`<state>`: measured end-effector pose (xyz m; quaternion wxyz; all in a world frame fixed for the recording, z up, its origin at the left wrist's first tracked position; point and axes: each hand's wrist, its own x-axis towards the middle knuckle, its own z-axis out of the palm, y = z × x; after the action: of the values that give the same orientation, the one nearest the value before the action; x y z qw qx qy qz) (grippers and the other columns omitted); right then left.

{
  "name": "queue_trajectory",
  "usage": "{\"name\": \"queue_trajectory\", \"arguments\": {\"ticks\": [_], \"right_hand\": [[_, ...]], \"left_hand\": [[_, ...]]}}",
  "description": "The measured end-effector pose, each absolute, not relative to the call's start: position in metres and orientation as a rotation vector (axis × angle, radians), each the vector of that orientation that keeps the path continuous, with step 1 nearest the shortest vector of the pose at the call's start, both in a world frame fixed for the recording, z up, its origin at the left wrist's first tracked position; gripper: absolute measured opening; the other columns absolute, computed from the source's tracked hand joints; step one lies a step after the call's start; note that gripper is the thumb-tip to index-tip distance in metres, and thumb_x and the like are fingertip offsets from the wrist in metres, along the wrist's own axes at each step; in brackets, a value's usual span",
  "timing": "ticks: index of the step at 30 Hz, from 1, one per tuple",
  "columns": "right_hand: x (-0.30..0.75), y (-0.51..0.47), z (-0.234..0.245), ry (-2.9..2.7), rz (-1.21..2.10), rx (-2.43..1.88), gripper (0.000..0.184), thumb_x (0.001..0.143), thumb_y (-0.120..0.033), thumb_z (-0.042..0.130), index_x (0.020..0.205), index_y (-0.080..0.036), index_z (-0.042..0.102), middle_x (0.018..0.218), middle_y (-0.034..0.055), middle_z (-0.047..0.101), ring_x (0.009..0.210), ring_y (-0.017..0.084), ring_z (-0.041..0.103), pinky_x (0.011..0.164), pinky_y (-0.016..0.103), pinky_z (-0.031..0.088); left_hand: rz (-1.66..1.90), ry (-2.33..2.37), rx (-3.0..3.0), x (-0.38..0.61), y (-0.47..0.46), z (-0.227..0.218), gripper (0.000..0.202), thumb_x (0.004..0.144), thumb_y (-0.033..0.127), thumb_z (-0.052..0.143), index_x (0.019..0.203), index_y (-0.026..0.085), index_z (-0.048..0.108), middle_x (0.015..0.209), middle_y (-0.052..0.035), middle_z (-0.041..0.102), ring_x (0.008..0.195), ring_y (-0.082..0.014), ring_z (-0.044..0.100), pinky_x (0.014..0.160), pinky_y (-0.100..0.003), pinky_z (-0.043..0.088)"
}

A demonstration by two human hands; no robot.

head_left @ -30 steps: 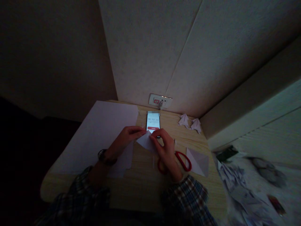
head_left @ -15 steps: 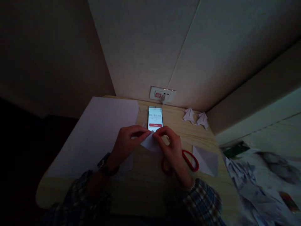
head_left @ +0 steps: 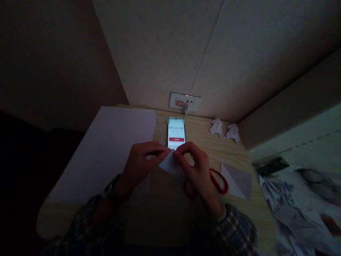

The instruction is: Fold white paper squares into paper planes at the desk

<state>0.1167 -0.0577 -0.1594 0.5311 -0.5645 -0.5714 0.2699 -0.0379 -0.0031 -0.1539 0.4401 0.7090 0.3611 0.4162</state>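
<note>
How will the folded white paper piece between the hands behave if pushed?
The folded white paper piece is probably light: fingertips of the left hand and right hand pinch it near its top. It would likely bend under a push, being thin paper. Rolling seems unlikely given its flat, angular shape.

One held paper (head_left: pixel 169 164), two folded figures (head_left: pixel 216 127) (head_left: pixel 233 132)

The folded sheet (head_left: pixel 169 164) is paper (matt), the tabletop (head_left: pixel 198 132) wood-grained.

Pointed white paper (head_left: pixel 169 164) between both hands (head_left: pixel 140 160) (head_left: pixel 197 167)
</note>
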Motion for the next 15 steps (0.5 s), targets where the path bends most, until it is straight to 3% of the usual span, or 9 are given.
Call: {"name": "queue_trajectory", "arguments": {"ticks": [15], "right_hand": [[0.1151,-0.0584,-0.1592,-1.317,0.684,-1.315,0.012,0.081,-0.019,0.062,0.07,-0.019,0.058,0.067,-0.0025,0.06,0.064,0.012,0.056,0.062,0.024,0.044]], "left_hand": [[1.031,0.813,1.767,-0.0378,-0.0058,-0.1545,0.001,0.074,0.016,0.07,0.073,0.016,0.07,0.07,0.0002,0.071,0.063,-0.0106,0.065,0.061,-0.017,0.052]]}}
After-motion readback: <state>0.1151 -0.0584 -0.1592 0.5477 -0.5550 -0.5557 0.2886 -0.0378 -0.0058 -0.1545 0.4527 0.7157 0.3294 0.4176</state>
